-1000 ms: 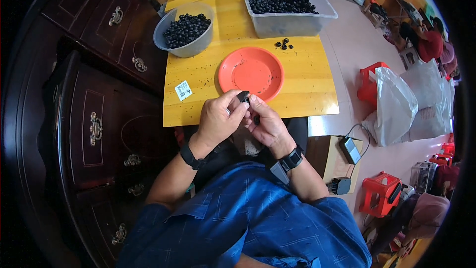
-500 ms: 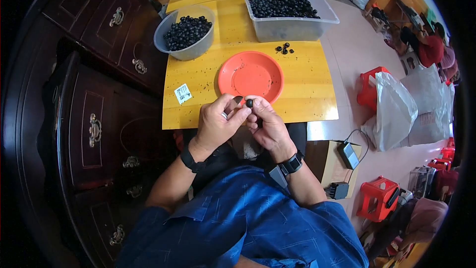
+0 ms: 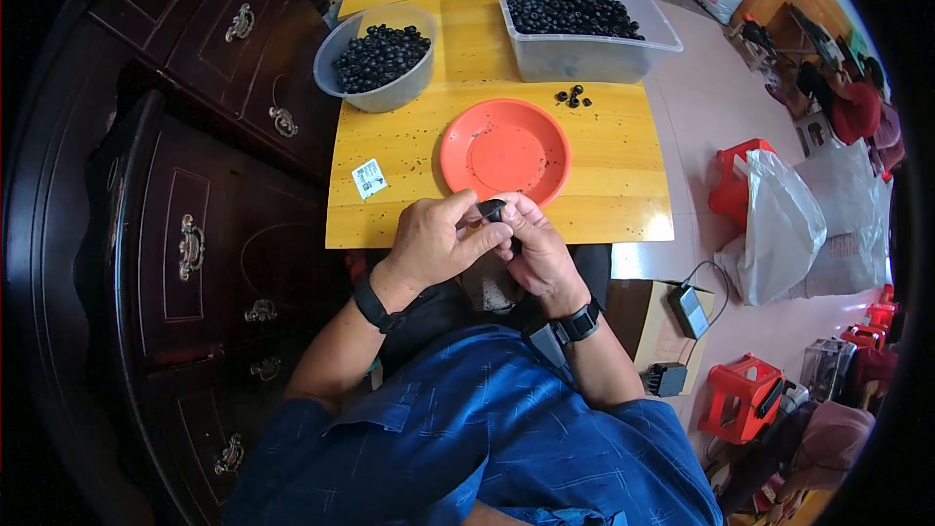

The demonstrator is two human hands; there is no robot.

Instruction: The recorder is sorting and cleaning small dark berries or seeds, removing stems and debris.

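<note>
A small dark piece (image 3: 493, 208) is pinched between the fingertips of the left hand (image 3: 433, 239) and the right hand (image 3: 539, 251); both are closed on it, and whether it is one item or two cannot be told, as it is partly covered by the fingers. It is held near the close edge of the yellow surface (image 3: 623, 205), just on the near side of a red plate (image 3: 506, 158), in which dark specks are scattered. Beyond the plate, a round tub (image 3: 390, 97) on the left and a larger box (image 3: 584, 60) on the right are partly filled with dark round pieces. Some loose pieces (image 3: 574, 101) are seen just in front of the box. A white label (image 3: 369, 178) is laid left of the plate. On the left, the surface is flanked by a dark cabinet (image 3: 224, 185); on the right, a red stool (image 3: 742, 399) is seen on the floor.
</note>
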